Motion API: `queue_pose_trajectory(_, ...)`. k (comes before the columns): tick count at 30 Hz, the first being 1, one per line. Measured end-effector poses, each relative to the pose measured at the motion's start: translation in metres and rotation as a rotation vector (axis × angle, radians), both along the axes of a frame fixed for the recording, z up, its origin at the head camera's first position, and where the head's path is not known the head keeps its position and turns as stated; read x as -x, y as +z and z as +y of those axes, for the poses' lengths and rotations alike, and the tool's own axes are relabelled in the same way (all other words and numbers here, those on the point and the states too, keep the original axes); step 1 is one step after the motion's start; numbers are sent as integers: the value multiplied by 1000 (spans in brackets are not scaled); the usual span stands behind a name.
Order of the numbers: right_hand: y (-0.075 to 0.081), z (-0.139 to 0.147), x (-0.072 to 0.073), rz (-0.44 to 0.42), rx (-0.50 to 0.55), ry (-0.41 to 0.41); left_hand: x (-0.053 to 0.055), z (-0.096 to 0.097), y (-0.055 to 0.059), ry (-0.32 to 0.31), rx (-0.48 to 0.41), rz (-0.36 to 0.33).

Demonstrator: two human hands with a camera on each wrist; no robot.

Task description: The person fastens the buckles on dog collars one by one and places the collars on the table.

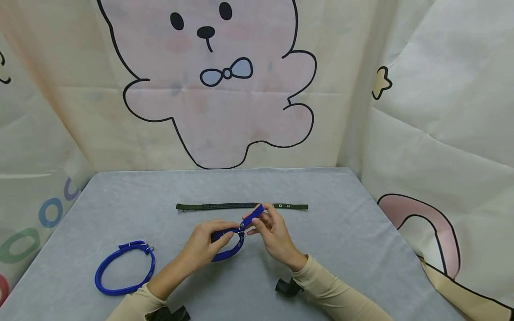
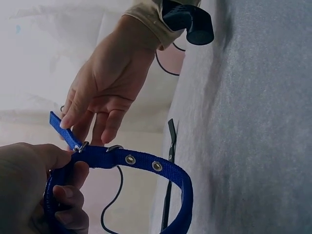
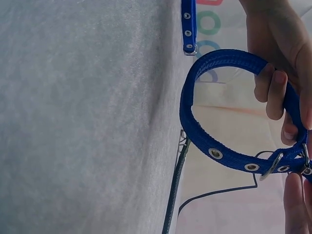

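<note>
A blue collar [image 1: 229, 254] with metal eyelets is bent into a loop above the table. My left hand [image 1: 202, 243] grips its band beside the buckle, thumb on one side and fingers curled round the other. With thumb and fingers my right hand [image 1: 278, 236] pinches the collar's free end, which sticks up past the buckle. In the left wrist view the strap end [image 2: 62, 130] passes through the metal buckle. A D-ring [image 3: 272, 166] hangs close to the buckle in the right wrist view, where the right fingertips are at the lower right edge.
A second blue collar [image 1: 116, 292], buckled into a loop, lies on the grey table [image 1: 329, 267] at the left. Behind the hands a dark green collar [image 1: 229, 206] lies stretched out straight. Printed cloth walls [image 1: 433, 133] stand round the table's back and sides.
</note>
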State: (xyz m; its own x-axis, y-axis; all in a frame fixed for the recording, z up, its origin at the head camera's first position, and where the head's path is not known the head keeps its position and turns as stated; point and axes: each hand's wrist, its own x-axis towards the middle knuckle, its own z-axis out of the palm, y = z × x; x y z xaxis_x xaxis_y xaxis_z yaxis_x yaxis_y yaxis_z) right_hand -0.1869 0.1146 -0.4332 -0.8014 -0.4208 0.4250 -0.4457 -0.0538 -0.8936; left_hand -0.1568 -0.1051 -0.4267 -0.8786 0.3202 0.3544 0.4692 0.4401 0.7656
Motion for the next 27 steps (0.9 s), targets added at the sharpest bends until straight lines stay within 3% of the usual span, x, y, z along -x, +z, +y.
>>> queue_pose_trajectory(8,-1,0,1,4,-7,-9,0,0,-1,4,17,-8)
queue_pose_trajectory(18,-1,1,4,76,-31,-46,1,-1,-2,-14,37,-4)
queue_pose_trajectory(27,-3,0,1,82,-46,-31,1,0,-6,-32,25,0)
